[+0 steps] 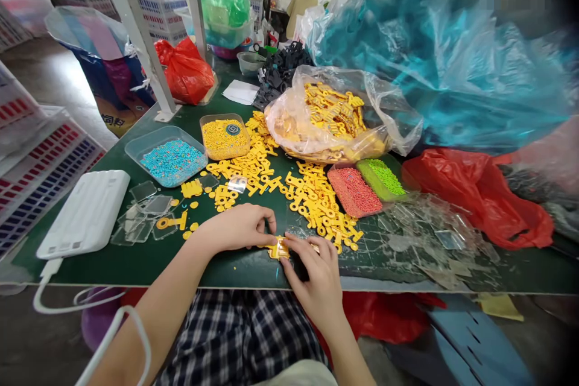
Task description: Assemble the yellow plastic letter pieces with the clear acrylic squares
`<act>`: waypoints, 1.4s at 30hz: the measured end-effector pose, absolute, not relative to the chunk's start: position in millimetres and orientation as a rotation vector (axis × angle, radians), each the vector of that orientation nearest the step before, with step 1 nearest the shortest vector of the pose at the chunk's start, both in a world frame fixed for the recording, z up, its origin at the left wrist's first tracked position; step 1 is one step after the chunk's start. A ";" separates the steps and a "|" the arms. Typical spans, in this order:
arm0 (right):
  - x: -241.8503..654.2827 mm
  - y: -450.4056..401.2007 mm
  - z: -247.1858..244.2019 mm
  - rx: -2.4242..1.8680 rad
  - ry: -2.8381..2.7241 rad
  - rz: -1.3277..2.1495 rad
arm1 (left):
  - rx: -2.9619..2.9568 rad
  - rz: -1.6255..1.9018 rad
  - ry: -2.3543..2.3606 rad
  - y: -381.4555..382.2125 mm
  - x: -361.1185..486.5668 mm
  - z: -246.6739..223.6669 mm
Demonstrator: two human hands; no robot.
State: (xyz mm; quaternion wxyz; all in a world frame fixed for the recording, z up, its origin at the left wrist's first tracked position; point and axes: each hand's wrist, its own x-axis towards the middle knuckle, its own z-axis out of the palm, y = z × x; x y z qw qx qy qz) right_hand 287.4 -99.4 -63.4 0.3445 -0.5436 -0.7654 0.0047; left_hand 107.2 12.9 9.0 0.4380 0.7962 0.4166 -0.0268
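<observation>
Tabletop (253,271), long and dark green, held up lots of things. Big blue see-through plastic (452,60) puffed up at the far right. Nearer the middle, a clear bag (398,110) was full of yellow bits, and loose yellow pieces (312,199) were spread from it toward the hands. A white power bank (85,211) lay at the left.

The right hand (319,265) pinched a small yellow plastic piece (280,248), with its thumb on the near side and its fingers on the far side. The left hand (246,226) had bent fingers, tips close together, right by the other end; I could not tell if they held it too. So the yellow piece was between both hands, just over the table's near edge. Its long way ran side to side, with the thin end pointing left and the wide part by the right hand.
</observation>
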 end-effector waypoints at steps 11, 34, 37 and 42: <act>288.4 -101.6 -63.6 -1.445 -1.805 0.083 | 2.216 -0.017 1.020 9.6 113.6 10.5; 291.4 -100.4 -63.6 -1.451 -1.554 0.059 | 2.416 0.057 0.612 0.5 119.4 3.2; 293.2 -99.9 -57.1 -1.415 -1.560 0.173 | 2.378 0.257 0.685 3.9 115.7 9.4; 291.6 -88.0 -42.1 -1.388 -1.624 0.236 | 2.394 0.443 0.845 8.7 111.6 11.2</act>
